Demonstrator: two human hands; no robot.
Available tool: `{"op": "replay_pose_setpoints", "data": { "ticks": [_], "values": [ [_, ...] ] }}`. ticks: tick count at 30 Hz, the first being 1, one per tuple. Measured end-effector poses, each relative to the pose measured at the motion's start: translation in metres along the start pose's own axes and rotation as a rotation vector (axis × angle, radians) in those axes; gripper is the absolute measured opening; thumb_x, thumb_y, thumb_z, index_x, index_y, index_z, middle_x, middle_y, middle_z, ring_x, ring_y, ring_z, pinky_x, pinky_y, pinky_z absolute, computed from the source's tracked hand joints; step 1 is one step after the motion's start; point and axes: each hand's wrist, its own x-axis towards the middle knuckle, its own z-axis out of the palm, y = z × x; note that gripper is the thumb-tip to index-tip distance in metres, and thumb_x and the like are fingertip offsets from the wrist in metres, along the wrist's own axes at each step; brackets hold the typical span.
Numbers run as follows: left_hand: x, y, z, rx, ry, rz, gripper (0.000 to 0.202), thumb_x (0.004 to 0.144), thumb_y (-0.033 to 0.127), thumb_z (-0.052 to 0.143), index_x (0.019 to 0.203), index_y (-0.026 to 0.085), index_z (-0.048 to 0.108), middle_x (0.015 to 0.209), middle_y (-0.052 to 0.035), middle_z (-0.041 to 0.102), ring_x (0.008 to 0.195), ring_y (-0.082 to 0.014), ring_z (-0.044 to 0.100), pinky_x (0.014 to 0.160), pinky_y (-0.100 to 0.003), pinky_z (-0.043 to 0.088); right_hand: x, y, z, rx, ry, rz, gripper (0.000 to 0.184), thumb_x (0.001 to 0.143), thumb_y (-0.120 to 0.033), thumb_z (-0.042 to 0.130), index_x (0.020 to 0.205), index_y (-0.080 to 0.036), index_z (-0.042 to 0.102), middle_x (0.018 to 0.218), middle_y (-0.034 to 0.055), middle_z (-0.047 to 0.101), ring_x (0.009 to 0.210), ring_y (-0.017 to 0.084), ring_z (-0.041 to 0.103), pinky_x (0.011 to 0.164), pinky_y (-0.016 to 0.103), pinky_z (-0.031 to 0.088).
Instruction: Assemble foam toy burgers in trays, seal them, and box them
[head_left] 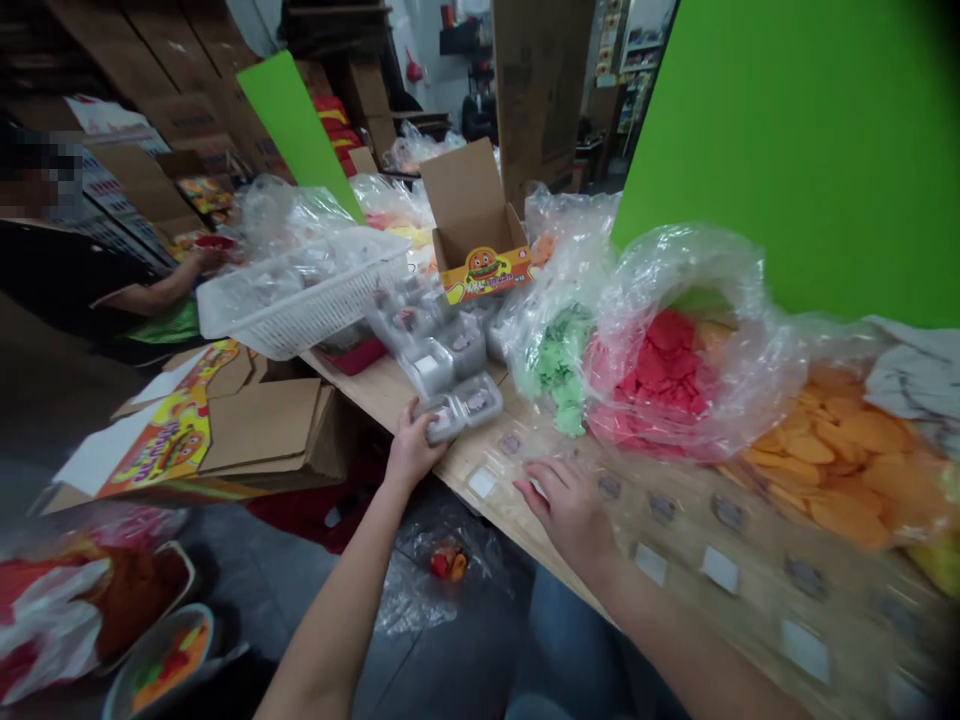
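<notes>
My left hand (412,448) has its fingers around the near end of a stack of clear plastic clamshell containers (480,398) at the table's near edge. My right hand (566,500) hovers palm down over the table, fingers loosely bent and thumb a little apart, with nothing visible in it. Beneath and around it, several clear trays lie in rows, each with small white squares (482,482) and greyish printed pieces (661,507). More stacked clear containers (442,350) stand just beyond my left hand.
Plastic bags hold green pieces (561,365), red pieces (667,370) and orange pieces (832,450). Behind the stacks stand a white basket (315,305) and an open burger-print box (487,270). Flattened cartons (259,430) lie left; a person (90,270) works there. A green panel (810,150) rises right.
</notes>
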Motion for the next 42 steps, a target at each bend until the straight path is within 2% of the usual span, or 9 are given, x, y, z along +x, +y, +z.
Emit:
{"op": "replay_pose_setpoints", "data": {
  "ticks": [8,13,17,22,24,27,32,37,42],
  "values": [
    [-0.030,0.033,-0.043,-0.033,0.256,0.068,0.026,0.066,0.025,0.066,0.090,0.023,0.057,0.132,-0.0100,0.031,0.124,-0.0291,0.035,0.100,-0.041,0.036,0.013,-0.001,0.009,0.017,0.080,-0.043,0.012,0.087,-0.027,0.049,0.086,-0.020,0.058,0.084,0.0053,0.062,0.079,0.020,0.057,0.069,0.034,0.044],
    [0.050,0.033,-0.094,0.024,0.284,0.172,0.031,0.062,0.030,0.068,0.089,0.019,0.057,0.129,-0.0115,0.034,0.124,-0.0297,0.035,0.098,-0.040,0.037,0.056,-0.035,0.039,-0.127,-0.123,-0.126,0.012,0.084,-0.024,0.051,0.078,-0.017,0.060,0.077,0.0073,0.062,0.077,0.022,0.057,0.069,0.037,0.044],
    [0.121,0.017,-0.090,0.097,0.055,0.129,0.036,0.057,0.024,0.069,0.090,0.018,0.057,0.123,-0.0122,0.038,0.124,-0.0293,0.034,0.098,-0.039,0.038,0.089,-0.062,0.081,-0.207,-0.311,-0.152,0.014,0.080,-0.010,0.050,0.079,-0.014,0.064,0.079,0.0108,0.065,0.076,0.023,0.059,0.068,0.037,0.045],
    [0.123,0.014,-0.084,0.138,-0.002,0.112,0.074,0.051,0.025,0.075,0.119,0.015,0.046,0.138,-0.0170,0.021,0.131,-0.0384,0.016,0.106,-0.048,0.024,0.094,-0.071,0.108,-0.191,-0.364,-0.048,0.010,0.077,-0.016,0.057,0.077,-0.009,0.065,0.075,0.0132,0.065,0.070,0.023,0.060,0.063,0.037,0.045],
    [0.099,0.023,-0.083,0.142,0.125,0.142,0.089,0.055,0.031,0.075,0.132,0.014,0.032,0.142,-0.0176,0.014,0.133,-0.0386,0.010,0.107,-0.048,0.018,0.083,-0.067,0.100,-0.173,-0.367,-0.021,0.027,0.076,-0.032,0.061,0.084,-0.007,0.064,0.082,0.0158,0.064,0.079,0.025,0.058,0.070,0.039,0.045],
    [0.041,0.044,-0.066,0.065,0.217,0.215,0.059,0.081,0.032,0.052,0.133,0.015,0.030,0.132,-0.0147,0.037,0.126,-0.0268,0.032,0.103,-0.041,0.030,0.043,-0.049,0.066,-0.119,-0.299,-0.046,0.038,0.079,-0.041,0.057,0.099,-0.009,0.061,0.097,0.0152,0.061,0.098,0.026,0.052,0.087,0.042,0.040],
    [-0.039,0.074,-0.004,0.203,-0.340,0.456,0.050,0.082,0.041,0.049,0.130,0.031,0.040,0.142,-0.0083,0.031,0.130,-0.0322,0.027,0.100,-0.053,0.029,-0.076,0.008,-0.012,-0.256,-0.155,0.083,0.041,0.086,-0.031,0.046,0.125,-0.021,0.047,0.132,0.0115,0.043,0.127,0.029,0.029,0.102,0.051,0.025],
    [-0.029,0.086,0.027,0.363,-0.417,0.449,0.046,0.082,0.046,0.046,0.125,0.032,0.048,0.145,-0.0100,0.027,0.132,-0.0387,0.019,0.094,-0.063,0.029,-0.172,0.057,-0.069,-0.504,-0.182,0.238,0.045,0.085,-0.034,0.049,0.128,-0.021,0.046,0.138,0.0129,0.036,0.132,0.033,0.021,0.100,0.055,0.027],
    [-0.021,0.123,0.034,0.334,-0.338,0.683,0.056,0.083,0.049,0.042,0.131,0.021,0.041,0.145,-0.0117,0.025,0.135,-0.0302,0.016,0.106,-0.054,0.014,-0.191,0.058,-0.089,-0.569,-0.079,0.382,0.043,0.086,-0.033,0.047,0.126,-0.018,0.048,0.140,0.0120,0.034,0.133,0.030,0.019,0.104,0.051,0.026]
  ]
}}
